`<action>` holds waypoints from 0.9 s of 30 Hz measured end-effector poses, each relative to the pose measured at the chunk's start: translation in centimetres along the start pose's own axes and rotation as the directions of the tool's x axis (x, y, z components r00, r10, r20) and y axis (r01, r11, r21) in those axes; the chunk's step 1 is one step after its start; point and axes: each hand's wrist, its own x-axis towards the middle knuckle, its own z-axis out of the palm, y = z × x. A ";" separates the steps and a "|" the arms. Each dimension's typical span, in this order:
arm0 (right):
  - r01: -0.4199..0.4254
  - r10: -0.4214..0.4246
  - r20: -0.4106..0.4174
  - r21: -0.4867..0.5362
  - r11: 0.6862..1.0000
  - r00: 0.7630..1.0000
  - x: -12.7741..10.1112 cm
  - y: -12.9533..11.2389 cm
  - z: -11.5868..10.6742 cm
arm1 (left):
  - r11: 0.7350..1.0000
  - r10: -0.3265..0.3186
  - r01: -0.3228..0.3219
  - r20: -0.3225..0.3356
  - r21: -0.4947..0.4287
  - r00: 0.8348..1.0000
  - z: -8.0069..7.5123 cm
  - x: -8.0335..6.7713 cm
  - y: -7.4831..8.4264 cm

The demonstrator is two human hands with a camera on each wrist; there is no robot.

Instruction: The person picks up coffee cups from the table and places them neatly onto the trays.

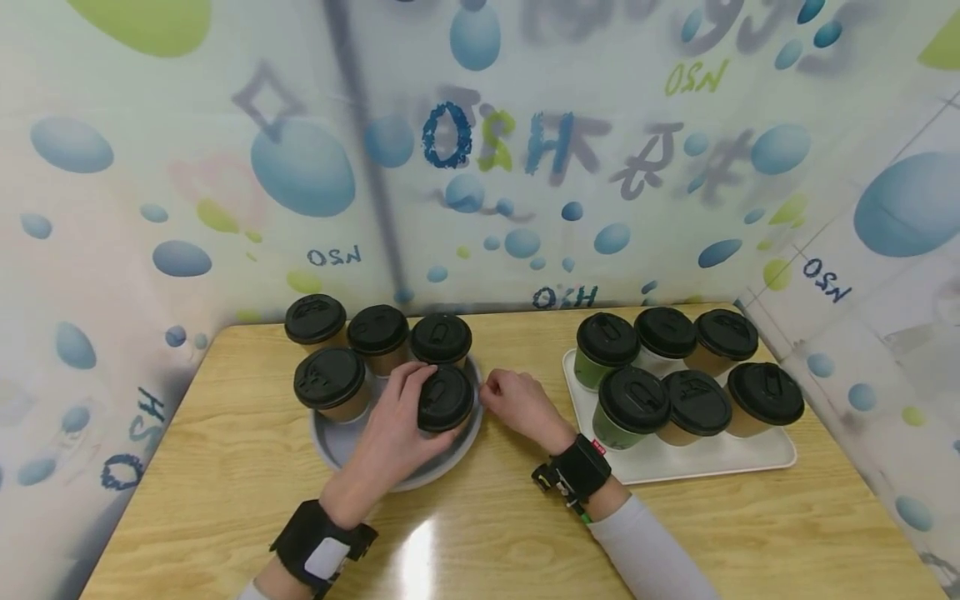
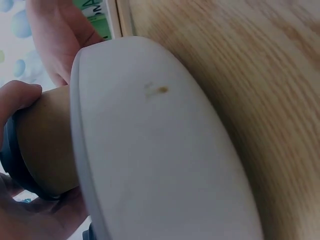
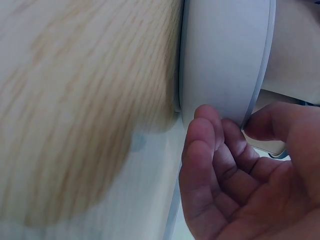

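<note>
My left hand [image 1: 393, 429] grips a paper coffee cup with a black lid [image 1: 446, 398] at the right front of a round grey tray [image 1: 431, 477]. In the left wrist view, thumb and fingers wrap round the lid end of that brown cup [image 2: 45, 142], upright beside the tray's wall. At the tray's right rim is my right hand [image 1: 525, 407]. The right wrist view shows its thumb over the rim and curled fingers against the outer wall [image 3: 225, 55], pinching the edge. Several more black-lidded cups [image 1: 330, 379] stand on the round tray, left of and behind the held one.
A white rectangular tray [image 1: 705, 468] lies to the right, bearing two rows of black-lidded cups, some green [image 1: 617, 432] and some brown [image 1: 742, 423]. Behind the wooden table [image 1: 510, 533] hangs a patterned backdrop [image 1: 480, 233], and another stands along the right side.
</note>
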 end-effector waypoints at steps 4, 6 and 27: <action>0.005 -0.005 -0.016 -0.017 1.000 1.000 0.0 -0.1 0.1 | 1.000 0.015 -0.015 -0.006 0.002 1.000 0.2 -0.1 -0.1; 0.007 -0.008 -0.024 -0.028 1.000 1.000 -0.1 -0.2 0.2 | 1.000 0.022 -0.022 -0.012 0.005 1.000 0.2 -0.2 -0.1; -0.030 0.029 -0.007 -0.012 0.999 1.000 0.2 -0.1 0.1 | 0.992 -0.123 0.122 0.056 0.015 0.991 -2.6 -2.7 -1.5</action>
